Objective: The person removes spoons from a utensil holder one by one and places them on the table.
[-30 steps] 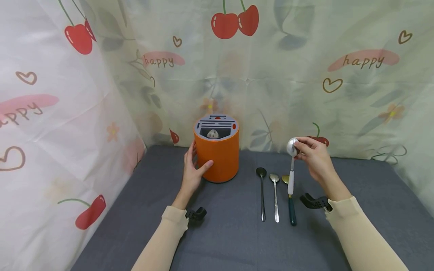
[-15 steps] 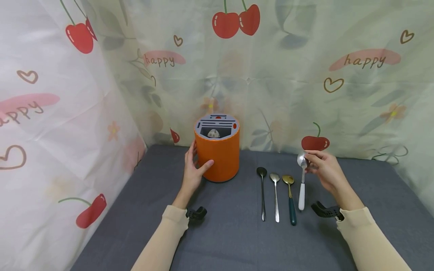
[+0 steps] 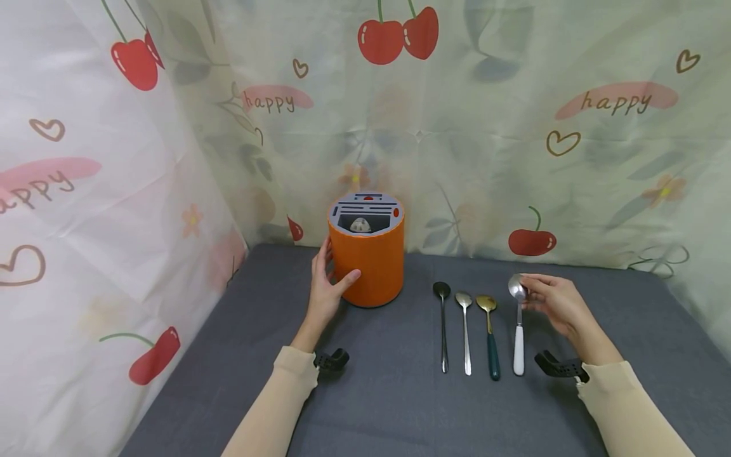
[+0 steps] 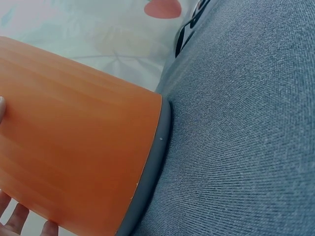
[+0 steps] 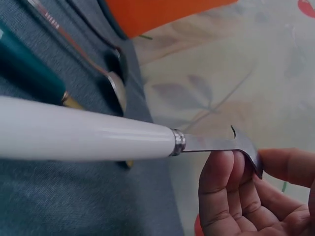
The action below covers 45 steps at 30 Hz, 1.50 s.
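Note:
My left hand (image 3: 325,295) holds the side of an upright orange cylindrical holder (image 3: 374,270), thumb in front and fingers behind its left side. The holder's grey top has slots and one larger opening with something pale inside. My right hand (image 3: 556,304) pinches the bowl of a white-handled spoon (image 3: 518,349), whose handle points toward me. In the right wrist view thumb and fingers grip the metal bowl of that spoon (image 5: 88,129). Left of it lie a gold spoon with a dark green handle (image 3: 492,349), a silver spoon (image 3: 466,330) and a black spoon (image 3: 442,327), side by side.
A grey cloth (image 3: 388,393) covers the table. Behind it hangs a cherry-printed curtain (image 3: 485,171), with another curtain panel (image 3: 74,254) along the left. Black straps are on both wrists.
My right hand has moved right and down toward me with the white-handled spoon, from over the gold spoon to its right. My left hand and the holder stay put.

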{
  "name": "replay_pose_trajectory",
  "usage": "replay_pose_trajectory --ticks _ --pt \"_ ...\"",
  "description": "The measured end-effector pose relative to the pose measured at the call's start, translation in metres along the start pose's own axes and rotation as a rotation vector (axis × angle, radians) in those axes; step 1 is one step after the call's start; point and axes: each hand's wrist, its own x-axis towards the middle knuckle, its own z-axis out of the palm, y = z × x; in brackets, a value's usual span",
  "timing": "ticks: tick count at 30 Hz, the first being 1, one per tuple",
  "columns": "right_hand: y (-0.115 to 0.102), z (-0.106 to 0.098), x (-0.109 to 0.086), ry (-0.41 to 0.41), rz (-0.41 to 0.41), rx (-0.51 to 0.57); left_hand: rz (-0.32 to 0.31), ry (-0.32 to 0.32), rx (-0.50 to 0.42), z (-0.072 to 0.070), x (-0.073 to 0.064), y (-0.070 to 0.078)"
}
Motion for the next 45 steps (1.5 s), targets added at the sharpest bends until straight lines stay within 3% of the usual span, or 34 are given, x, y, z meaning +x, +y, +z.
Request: replay_pose_trajectory --ticks 9,22,34,45 --pt "0.021 -0.009 0.004 -0.034 0.071 -0.022 0.011 -0.002 0.006 0.001 0.000 -0.002" --pt "0.039 -0.017 0.010 -0.143 0.136 0.125 0.016 -0.001 0.008 0.000 0.000 -0.003" --pt "0.041 -0.013 0.010 -0.171 0.203 0.048 0.026 0.000 0.005 -0.001 0.001 -0.002" --pt "0.048 -0.009 0.011 -0.124 0.161 -0.022 0.021 0.001 0.026 -0.001 0.001 -0.003"
